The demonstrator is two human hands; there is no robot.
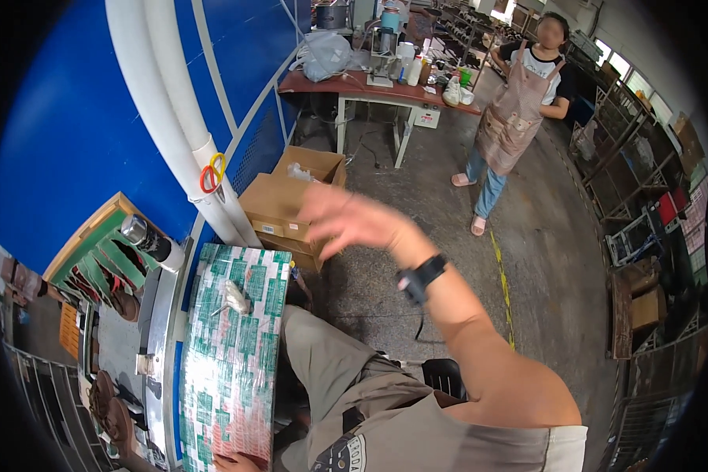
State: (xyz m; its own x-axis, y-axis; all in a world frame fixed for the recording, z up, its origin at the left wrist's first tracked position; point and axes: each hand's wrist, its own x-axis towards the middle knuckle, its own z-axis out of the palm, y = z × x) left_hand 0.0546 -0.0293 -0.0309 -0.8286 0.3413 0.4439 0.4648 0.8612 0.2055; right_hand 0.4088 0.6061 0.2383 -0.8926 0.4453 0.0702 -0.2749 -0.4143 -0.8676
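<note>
Beyond a workshop's concrete floor (pixel 448 259), the right hand (pixel 346 220) was raised open and empty over stiff, light-looking cardboard boxes (pixel 279 208), best gripped at their edges; the left hand (pixel 232 462) was barely seen.

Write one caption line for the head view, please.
Right hand raised empty above cardboard boxes; left hand rests on patterned board.
</note>
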